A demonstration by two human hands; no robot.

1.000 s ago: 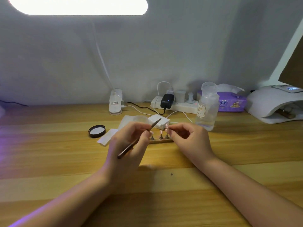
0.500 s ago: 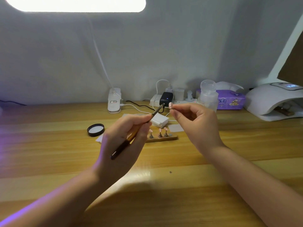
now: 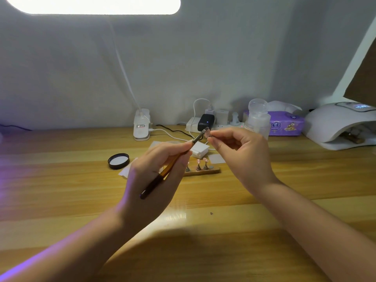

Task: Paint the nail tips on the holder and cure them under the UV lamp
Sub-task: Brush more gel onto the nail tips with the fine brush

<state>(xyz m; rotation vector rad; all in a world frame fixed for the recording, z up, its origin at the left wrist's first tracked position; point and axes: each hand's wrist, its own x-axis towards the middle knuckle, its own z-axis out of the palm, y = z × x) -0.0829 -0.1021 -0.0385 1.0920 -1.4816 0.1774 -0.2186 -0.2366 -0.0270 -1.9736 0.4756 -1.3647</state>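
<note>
My left hand (image 3: 156,176) grips a thin brush (image 3: 173,163) with a dark end and a yellow shaft, its tip pointing up and right. My right hand (image 3: 242,155) pinches a small pink nail tip (image 3: 207,132) on its stand, lifted above the desk. The brush tip touches that nail tip. Below them a wooden holder (image 3: 203,171) lies on the desk with three nail tips standing on it. The white UV lamp (image 3: 341,125) sits at the far right with another holder inside its opening.
A black jar lid (image 3: 118,161) lies left of the holder. White paper pieces (image 3: 216,158) and a small white box (image 3: 200,150) lie behind it. At the back stand a power strip (image 3: 213,125), a clear pump bottle (image 3: 258,119), a purple tissue pack (image 3: 286,125) and a lamp clamp (image 3: 141,127).
My right hand has lifted one nail tip off the holder and raised it. My left hand rose with the brush until its tip met the nail tip.
</note>
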